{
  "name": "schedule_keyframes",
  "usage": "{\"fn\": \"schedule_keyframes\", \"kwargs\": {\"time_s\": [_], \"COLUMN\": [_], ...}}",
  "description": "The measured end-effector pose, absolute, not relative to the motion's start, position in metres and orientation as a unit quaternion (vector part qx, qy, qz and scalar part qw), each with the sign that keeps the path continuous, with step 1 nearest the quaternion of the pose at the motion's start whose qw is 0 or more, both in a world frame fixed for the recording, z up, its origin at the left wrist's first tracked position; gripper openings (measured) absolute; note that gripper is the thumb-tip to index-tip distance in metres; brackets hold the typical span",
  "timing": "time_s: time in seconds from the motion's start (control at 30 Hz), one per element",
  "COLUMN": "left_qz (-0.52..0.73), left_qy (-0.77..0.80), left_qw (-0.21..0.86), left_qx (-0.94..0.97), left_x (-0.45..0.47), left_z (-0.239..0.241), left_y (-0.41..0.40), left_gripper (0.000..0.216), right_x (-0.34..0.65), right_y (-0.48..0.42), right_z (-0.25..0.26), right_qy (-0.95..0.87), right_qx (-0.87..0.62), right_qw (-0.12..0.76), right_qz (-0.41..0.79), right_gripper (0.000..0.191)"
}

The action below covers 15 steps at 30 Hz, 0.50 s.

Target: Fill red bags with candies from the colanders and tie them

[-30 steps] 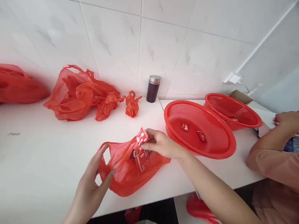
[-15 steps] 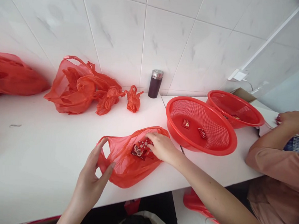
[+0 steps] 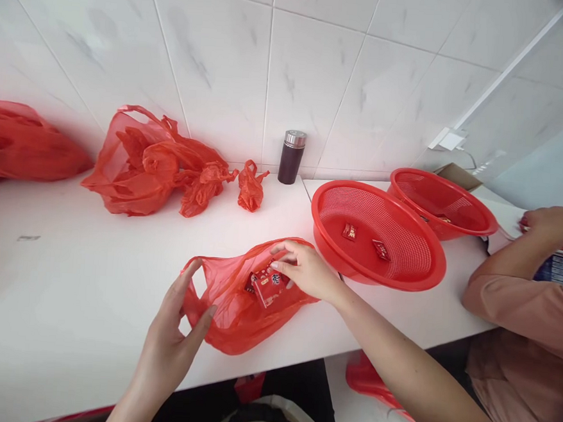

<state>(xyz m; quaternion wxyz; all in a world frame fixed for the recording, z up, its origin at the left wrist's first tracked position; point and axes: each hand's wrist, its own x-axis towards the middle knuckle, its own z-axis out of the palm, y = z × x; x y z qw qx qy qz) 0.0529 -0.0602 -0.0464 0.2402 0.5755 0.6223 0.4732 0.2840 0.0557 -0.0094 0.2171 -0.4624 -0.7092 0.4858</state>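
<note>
A thin red plastic bag (image 3: 235, 317) lies open on the white counter (image 3: 63, 298) near its front edge. My left hand (image 3: 173, 338) pinches the bag's left handle between thumb and fingers. My right hand (image 3: 303, 270) reaches into the bag's mouth, its fingertips on small red packets (image 3: 267, 286) inside. Just right of the bag sits a large red mesh basket (image 3: 378, 269) with two small red packets (image 3: 350, 232) in it.
A second red basket (image 3: 443, 209) stands behind the first. Crumpled red bags (image 3: 154, 163) and a small knotted one (image 3: 252, 186) lie by the tiled wall, beside a dark flask (image 3: 291, 157). Another person's arm (image 3: 523, 266) works at the right edge.
My right hand carried a spotted red packet down from above the bag into its mouth; its fingers now rest on the packets inside. My left hand stayed on the handle.
</note>
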Motion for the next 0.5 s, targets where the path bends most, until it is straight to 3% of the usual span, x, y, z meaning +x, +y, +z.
{"fn": "schedule_keyframes", "kwargs": {"time_s": [0.13, 0.3, 0.37, 0.47, 0.5], "left_qz": [0.473, 0.466, 0.46, 0.443, 0.438], "left_qy": [0.621, 0.623, 0.631, 0.648, 0.651], "left_qw": [0.241, 0.237, 0.227, 0.206, 0.203], "left_qx": [0.577, 0.582, 0.582, 0.584, 0.586], "left_x": [0.054, 0.052, 0.051, 0.048, 0.046], "left_z": [-0.045, -0.042, -0.041, -0.042, -0.045], "left_y": [-0.06, -0.062, -0.062, -0.062, -0.062], "left_gripper": [0.065, 0.066, 0.067, 0.068, 0.069], "right_x": [0.279, 0.327, 0.363, 0.419, 0.436], "right_y": [0.054, 0.094, 0.122, 0.156, 0.162], "right_z": [-0.002, 0.037, 0.048, 0.047, 0.042], "right_qy": [-0.744, -0.762, -0.76, -0.697, -0.67], "right_qx": [-0.455, -0.514, -0.58, -0.711, -0.734], "right_qw": [0.256, 0.327, 0.257, 0.004, -0.044], "right_qz": [0.417, 0.22, 0.143, 0.092, 0.097], "right_gripper": [0.023, 0.024, 0.032, 0.059, 0.067]}}
